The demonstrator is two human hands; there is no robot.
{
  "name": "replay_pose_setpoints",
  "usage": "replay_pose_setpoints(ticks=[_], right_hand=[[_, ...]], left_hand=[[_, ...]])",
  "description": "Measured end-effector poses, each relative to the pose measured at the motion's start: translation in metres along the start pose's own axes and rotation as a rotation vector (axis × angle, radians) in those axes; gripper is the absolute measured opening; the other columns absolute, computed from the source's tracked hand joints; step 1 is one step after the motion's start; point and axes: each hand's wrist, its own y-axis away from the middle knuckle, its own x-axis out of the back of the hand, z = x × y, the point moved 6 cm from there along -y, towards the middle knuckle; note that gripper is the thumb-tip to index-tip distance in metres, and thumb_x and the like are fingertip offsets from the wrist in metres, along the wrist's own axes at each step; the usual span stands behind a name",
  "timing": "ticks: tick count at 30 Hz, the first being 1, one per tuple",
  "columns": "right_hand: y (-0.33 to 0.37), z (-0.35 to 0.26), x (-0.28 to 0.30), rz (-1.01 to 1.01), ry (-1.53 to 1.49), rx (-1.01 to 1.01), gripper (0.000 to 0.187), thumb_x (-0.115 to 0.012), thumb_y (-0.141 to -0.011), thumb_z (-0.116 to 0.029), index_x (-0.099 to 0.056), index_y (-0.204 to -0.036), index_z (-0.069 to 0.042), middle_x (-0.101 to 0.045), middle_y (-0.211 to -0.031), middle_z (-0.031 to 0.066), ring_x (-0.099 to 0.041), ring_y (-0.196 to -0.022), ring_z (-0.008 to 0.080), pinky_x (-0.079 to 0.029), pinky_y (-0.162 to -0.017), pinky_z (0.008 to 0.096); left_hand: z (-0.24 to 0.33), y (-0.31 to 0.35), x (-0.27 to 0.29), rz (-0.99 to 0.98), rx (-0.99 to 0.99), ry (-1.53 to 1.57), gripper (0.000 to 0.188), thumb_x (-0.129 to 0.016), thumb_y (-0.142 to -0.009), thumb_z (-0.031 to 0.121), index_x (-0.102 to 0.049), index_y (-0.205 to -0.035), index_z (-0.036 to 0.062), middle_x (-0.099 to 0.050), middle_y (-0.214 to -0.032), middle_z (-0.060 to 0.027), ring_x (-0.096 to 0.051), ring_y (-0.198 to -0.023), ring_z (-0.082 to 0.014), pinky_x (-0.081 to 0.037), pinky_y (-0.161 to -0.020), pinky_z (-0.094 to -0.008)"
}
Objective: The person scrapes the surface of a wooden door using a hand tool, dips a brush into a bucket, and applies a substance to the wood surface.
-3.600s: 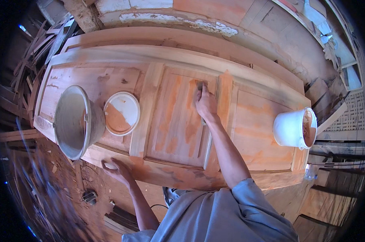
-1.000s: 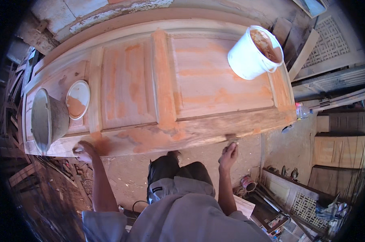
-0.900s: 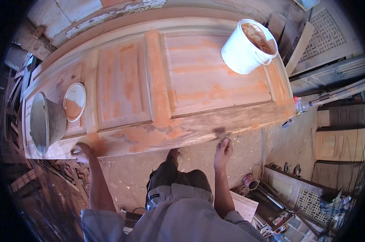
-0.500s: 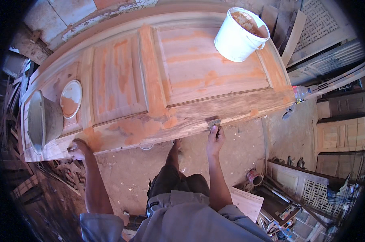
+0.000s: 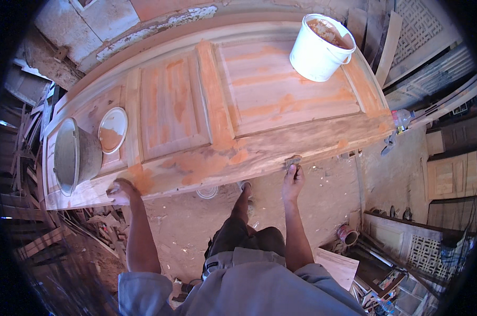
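- The wooden panelled door (image 5: 280, 138) is lying face up in front of the person, its near long edge running across the view between both hands.
- The right hand (image 5: 294, 177) is pinching a small flat scraper (image 5: 293, 160) between thumb and fingers; the blade is overlapping the door's near rail, right of the middle. Whether it is pressing on the wood cannot be told.
- The left hand (image 5: 124, 192) is curling its fingers at the near edge, toward the door's left end; whether it is gripping anything cannot be told.
- Orange filler (image 5: 192, 167) is covering an uneven patch of the near rail between the hands, and is streaking the middle and right panels.
- A white bucket (image 5: 315, 59) is resting on the far side of the right panel, holding orange-brown material.
- A grey bucket (image 5: 91, 156) is resting at the left end, near the left hand.
- A round white lid (image 5: 118, 117) is lying just beside the grey bucket, bearing orange material.
- A reddish can (image 5: 347, 235) is lying on the floor (image 5: 323, 205), right of the person.
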Motion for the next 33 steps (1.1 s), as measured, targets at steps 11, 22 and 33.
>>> replay_pose_setpoints(ticks=[11,22,33], right_hand=[[0.015,0.017,0.014,-0.071,0.072,-0.050,0.024,-0.058,-0.104,-0.025,-0.058,-0.093,-0.004,-0.048,-0.075,-0.0042,-0.042,-0.068,0.0057,-0.038,-0.059,0.0271],[-0.028,-0.103,0.081,-0.303,0.145,-0.178,0.026,-0.046,-0.109,-0.027,-0.056,-0.097,-0.006,-0.056,-0.074,0.0005,-0.050,-0.056,0.0073,-0.045,-0.054,0.0237],[-0.133,-0.137,0.055,-0.835,1.245,0.066,0.034,-0.060,-0.099,-0.038,-0.071,-0.094,-0.007,-0.070,-0.083,0.0145,-0.067,-0.076,0.0324,-0.052,-0.070,0.0438]], left_hand=[[0.019,-0.015,-0.006,0.023,-0.186,-0.666,0.049,-0.068,-0.086,0.034,-0.051,-0.128,0.0125,-0.052,-0.116,-0.0187,-0.059,-0.096,-0.0366,-0.054,-0.078,-0.0541],[0.128,0.049,-0.025,0.204,-0.392,-0.914,0.044,-0.063,-0.090,0.036,-0.054,-0.124,0.0090,-0.056,-0.116,-0.0096,-0.059,-0.100,-0.0333,-0.047,-0.091,-0.0472],[0.113,0.081,-0.026,-0.056,0.041,-0.733,0.043,-0.063,-0.092,0.037,-0.052,-0.125,0.0105,-0.057,-0.111,-0.0123,-0.055,-0.104,-0.0330,-0.046,-0.089,-0.0495]])
